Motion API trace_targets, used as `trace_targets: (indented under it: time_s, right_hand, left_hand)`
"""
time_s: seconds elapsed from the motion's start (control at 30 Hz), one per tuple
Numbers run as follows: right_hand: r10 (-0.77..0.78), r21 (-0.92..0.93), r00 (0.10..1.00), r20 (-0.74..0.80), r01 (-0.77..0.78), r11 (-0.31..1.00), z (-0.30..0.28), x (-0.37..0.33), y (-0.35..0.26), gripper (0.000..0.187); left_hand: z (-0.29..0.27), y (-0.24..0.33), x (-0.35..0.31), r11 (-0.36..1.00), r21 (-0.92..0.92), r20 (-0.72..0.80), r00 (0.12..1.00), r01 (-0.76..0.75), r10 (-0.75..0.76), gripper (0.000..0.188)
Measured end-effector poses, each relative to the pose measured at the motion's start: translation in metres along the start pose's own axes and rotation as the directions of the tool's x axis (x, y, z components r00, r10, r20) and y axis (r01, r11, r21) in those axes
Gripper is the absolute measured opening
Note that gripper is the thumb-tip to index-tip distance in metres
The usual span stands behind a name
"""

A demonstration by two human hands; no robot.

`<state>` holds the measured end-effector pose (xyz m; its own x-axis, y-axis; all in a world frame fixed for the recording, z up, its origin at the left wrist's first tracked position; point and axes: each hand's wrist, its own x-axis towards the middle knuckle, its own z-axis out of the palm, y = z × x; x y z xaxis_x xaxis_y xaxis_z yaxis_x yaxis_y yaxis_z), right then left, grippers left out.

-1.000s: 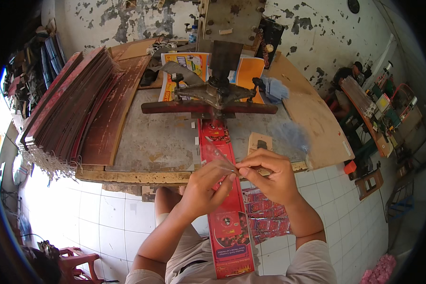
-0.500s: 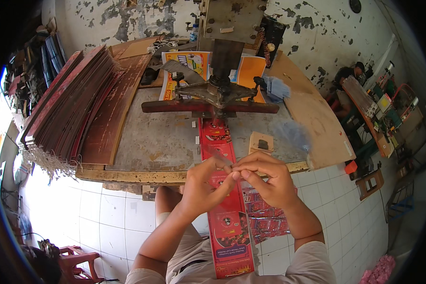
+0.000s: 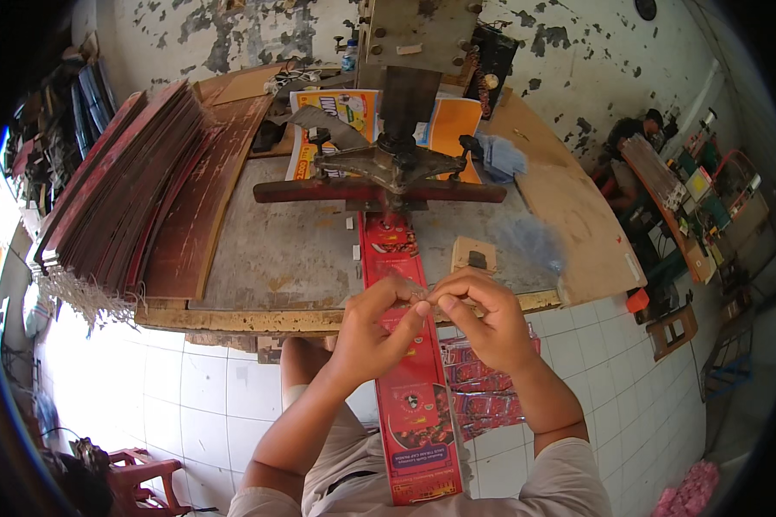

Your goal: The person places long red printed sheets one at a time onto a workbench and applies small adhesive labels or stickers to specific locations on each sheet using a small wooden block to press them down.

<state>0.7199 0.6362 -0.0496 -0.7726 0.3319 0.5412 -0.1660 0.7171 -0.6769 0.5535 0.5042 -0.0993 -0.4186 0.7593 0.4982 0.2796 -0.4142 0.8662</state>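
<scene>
Strong daylight from the left overexposes the tiled floor (image 3: pixel 181 375), while the distorted fisheye edges darken to black.

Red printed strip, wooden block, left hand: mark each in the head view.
Red printed strip (image 3: pixel 415 366): head view, printed face below the hands.
Wooden block (image 3: pixel 466 251): head view, bare top face.
Left hand (image 3: pixel 374 331): head view, back of the hand.

Two foreground hands (image 3: pixel 366 340) (bare), one red stool (image 3: pixel 142 470)

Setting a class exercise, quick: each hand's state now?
Left hand: pinched closed; anything held is too small to tell.
Right hand: pinched closed; anything held likewise unclear.
</scene>
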Motion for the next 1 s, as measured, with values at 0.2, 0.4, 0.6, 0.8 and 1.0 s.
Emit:
trace_targets:
  time_s: [0.2,0.4,0.6,0.8,1.0]
  right_hand:
    - [0.356,0.481,0.925,-0.135,-0.253,0.839,-0.013,-0.001,0.026,0.020]
    - [-0.096,-0.448,0.778,-0.621,-0.252,0.858,-0.092,0.009,0.104,0.015]
    - [0.013,-0.596,1.000,-0.022,-0.024,0.802,-0.082,-0.003,0.143,0.018]
    - [0.121,-0.433,0.992,0.046,-0.090,0.897,-0.080,-0.010,0.153,0.037]
    - [0.136,-0.459,0.986,0.099,-0.076,0.885,-0.084,-0.010,0.155,0.040]
  left_hand:
    - [-0.019,-0.024,-0.010,0.996,-0.040,-0.043,0.996,-0.085,0.083,0.013]
    - [-0.115,-0.044,-0.025,0.992,0.028,-0.461,0.883,0.119,-0.093,0.022]
    - [-0.167,-0.053,-0.040,0.494,0.732,-0.565,0.823,0.469,0.054,0.016]
    - [-0.167,-0.071,-0.060,0.298,0.773,-0.631,0.725,0.560,0.274,0.035]
    - [-0.144,-0.082,-0.068,0.348,0.886,-0.452,0.735,0.305,0.505,0.044]
